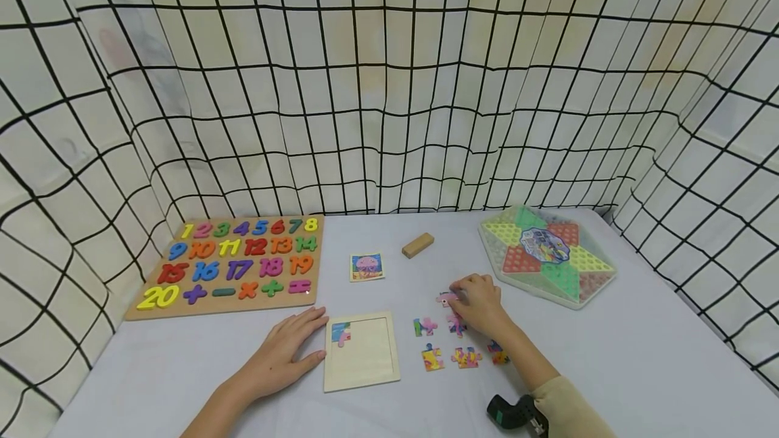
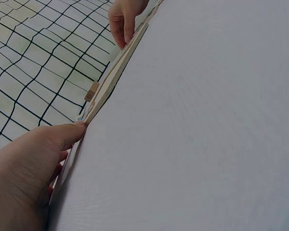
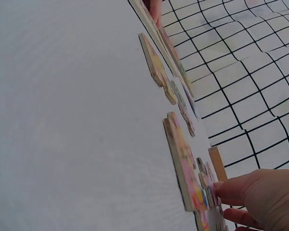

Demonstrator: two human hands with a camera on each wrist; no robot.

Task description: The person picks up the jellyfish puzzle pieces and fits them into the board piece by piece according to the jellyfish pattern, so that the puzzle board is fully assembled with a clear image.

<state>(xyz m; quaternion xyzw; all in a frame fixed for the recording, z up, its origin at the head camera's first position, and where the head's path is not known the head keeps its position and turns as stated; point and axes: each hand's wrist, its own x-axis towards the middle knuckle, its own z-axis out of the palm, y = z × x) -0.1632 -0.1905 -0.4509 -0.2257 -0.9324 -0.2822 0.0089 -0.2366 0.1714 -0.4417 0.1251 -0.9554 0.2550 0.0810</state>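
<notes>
A square wooden puzzle tray (image 1: pixel 365 363) lies on the white table, one blue-and-pink piece (image 1: pixel 341 334) fitted in its upper left corner. My left hand (image 1: pixel 281 354) rests at the tray's left edge, fingers extended and thumb touching the rim. To the right of the tray, my right hand (image 1: pixel 481 301) reaches down with bent fingers and pinches a pink puzzle piece (image 1: pixel 447 299), partly covered by the fingertips. Around it lie more loose pieces: a green-and-pink one (image 1: pixel 425 327), a pink-and-purple one (image 1: pixel 456 326), a yellow one (image 1: pixel 433 357) and a yellow-and-pink one (image 1: pixel 466 357). Another (image 1: pixel 498 353) is partly behind my forearm.
A number board (image 1: pixel 231 293) lies at the left. Farther back are a small picture card (image 1: pixel 367 268) and a wooden block (image 1: pixel 418 245). A hexagonal board game box (image 1: pixel 548 255) sits back right, a black device (image 1: pixel 511 412) near my right sleeve. Black netting (image 1: pixel 383 113) surrounds the table.
</notes>
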